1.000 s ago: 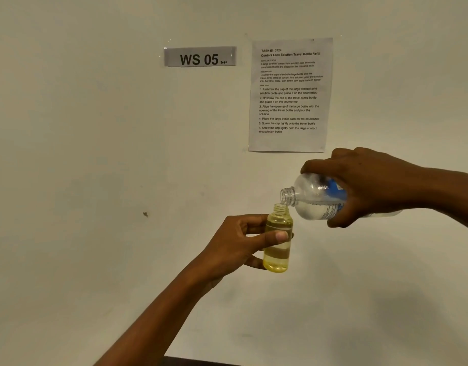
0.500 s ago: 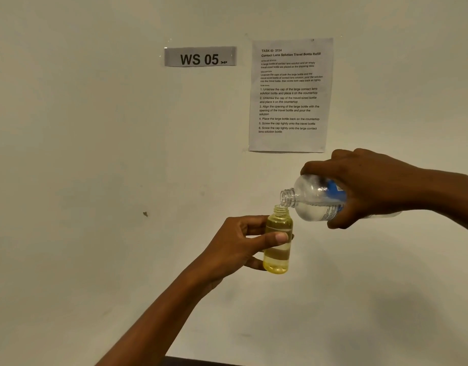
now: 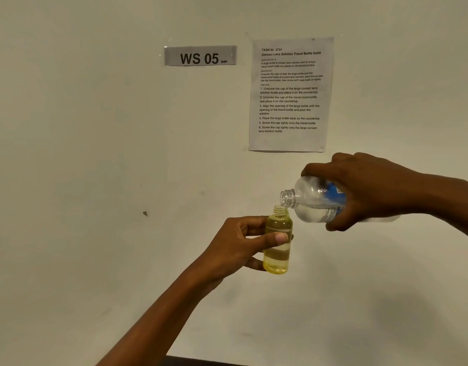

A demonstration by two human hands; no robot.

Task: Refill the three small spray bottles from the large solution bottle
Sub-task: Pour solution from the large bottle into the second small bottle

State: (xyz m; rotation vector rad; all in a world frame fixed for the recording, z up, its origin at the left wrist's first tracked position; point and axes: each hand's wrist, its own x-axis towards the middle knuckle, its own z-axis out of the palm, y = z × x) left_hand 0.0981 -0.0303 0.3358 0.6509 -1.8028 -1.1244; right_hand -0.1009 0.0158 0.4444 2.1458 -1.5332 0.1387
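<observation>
My left hand grips a small yellow-tinted bottle, upright and uncapped, raised in front of the wall. My right hand holds the large clear solution bottle with a blue label, tipped nearly on its side. Its open neck rests just above the small bottle's mouth, and clear liquid lies along the large bottle's lower side. The small bottle looks filled close to its shoulder. No other small bottles or caps are in view.
A pale wall fills the view. A grey "WS 05" sign and a printed instruction sheet hang above the hands. A dark edge shows at the very bottom.
The large bottle's neck has dipped slightly lower, closer onto the small bottle's mouth. Both hands have otherwise stayed in place.
</observation>
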